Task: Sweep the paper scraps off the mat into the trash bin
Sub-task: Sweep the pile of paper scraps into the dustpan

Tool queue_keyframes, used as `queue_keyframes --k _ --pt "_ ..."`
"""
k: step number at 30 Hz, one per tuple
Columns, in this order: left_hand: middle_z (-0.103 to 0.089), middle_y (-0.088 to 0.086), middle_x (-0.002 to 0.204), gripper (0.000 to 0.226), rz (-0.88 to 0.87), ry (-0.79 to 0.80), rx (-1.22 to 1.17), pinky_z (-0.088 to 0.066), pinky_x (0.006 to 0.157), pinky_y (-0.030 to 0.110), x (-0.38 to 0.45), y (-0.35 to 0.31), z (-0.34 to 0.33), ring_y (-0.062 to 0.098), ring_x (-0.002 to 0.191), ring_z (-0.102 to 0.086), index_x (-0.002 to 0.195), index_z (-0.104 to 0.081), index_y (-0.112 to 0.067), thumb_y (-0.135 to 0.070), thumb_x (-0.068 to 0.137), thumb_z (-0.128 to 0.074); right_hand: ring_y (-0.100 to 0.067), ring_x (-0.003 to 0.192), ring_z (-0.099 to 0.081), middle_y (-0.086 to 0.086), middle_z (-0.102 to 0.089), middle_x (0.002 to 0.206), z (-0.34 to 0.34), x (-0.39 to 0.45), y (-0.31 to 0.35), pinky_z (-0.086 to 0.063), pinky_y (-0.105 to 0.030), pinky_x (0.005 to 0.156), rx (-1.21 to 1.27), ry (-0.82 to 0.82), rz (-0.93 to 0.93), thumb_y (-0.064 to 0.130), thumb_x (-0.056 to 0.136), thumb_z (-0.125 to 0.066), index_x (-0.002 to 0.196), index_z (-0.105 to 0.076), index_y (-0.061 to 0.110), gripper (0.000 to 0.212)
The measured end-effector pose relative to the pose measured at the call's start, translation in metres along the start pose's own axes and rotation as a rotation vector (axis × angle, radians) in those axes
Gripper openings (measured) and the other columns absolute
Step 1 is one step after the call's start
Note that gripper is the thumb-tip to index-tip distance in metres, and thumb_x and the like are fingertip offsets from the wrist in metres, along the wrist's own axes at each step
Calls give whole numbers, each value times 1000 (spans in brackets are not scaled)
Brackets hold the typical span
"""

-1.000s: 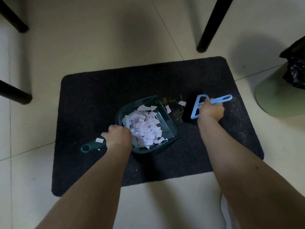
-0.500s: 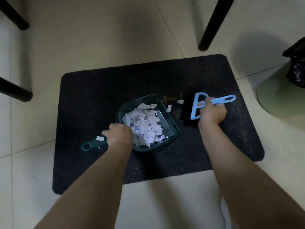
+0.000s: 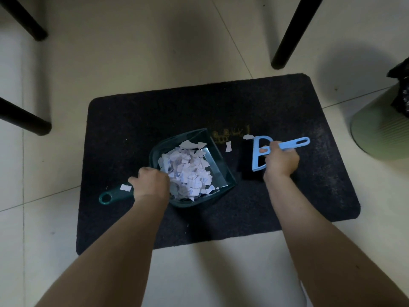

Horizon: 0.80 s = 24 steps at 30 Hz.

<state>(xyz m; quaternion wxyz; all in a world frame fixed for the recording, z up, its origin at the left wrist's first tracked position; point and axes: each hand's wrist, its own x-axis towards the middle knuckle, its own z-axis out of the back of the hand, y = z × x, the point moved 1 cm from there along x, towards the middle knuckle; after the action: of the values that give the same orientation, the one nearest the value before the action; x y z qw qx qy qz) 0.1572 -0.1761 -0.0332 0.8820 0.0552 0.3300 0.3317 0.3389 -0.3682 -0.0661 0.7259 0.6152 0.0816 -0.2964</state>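
A dark mat (image 3: 132, 129) lies on the tiled floor. On it sits a teal dustpan (image 3: 218, 167) piled with white paper scraps (image 3: 188, 171). My left hand (image 3: 152, 185) grips the dustpan's handle, where one scrap (image 3: 125, 187) sticks. My right hand (image 3: 280, 161) grips a light blue hand brush (image 3: 257, 156) whose black bristles rest on the mat just right of the pan's mouth. Two loose scraps (image 3: 228, 147) lie on the mat between brush and pan. A pale green trash bin (image 3: 376, 134) with a black liner stands at the right edge.
Black furniture legs stand on the floor at the far left (image 3: 26, 122), the top left (image 3: 24, 21) and beyond the mat's far right corner (image 3: 285, 52). Faded yellow marks (image 3: 230, 132) show on the mat near the pan.
The brush and my right hand have shifted slightly right, away from the pan's mouth. The two loose scraps still lie between brush and pan. My left hand keeps the dustpan in place.
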Motion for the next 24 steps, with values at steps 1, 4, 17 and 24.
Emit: queue_keyframes --k 1,4,17,24 --pt "-52 12 122 35 2 1 4 -41 96 45 -1 3 -1 28 116 -44 121 -59 -13 -2 89 -52 -10 77 -66 6 -64 77 0 1 3 -54 -28 71 2 -4 11 20 91 -60 97 -62 18 7" --pt "-52 12 124 36 2 23 13 -42 96 44 -3 6 -2 28 116 -44 122 -59 -14 -2 89 -52 -10 70 -65 6 -66 71 -8 2 4 -56 -32 73 -44 29 42 20 91 -59 94 -62 19 4" --pt "-53 11 126 38 17 75 65 -42 98 51 6 -1 -3 31 117 -45 124 -58 -13 -2 88 -52 -11 60 -56 -2 -65 77 -11 -30 -28 -44 -21 51 -139 309 -56 13 91 -58 87 -62 18 7" --pt "-54 12 125 38 27 71 75 -43 97 50 6 -1 -7 30 115 -46 124 -59 -12 -2 88 -52 -11 70 -66 -5 -70 81 -18 -16 -12 -53 -24 64 90 87 35 16 94 -56 99 -64 14 10"
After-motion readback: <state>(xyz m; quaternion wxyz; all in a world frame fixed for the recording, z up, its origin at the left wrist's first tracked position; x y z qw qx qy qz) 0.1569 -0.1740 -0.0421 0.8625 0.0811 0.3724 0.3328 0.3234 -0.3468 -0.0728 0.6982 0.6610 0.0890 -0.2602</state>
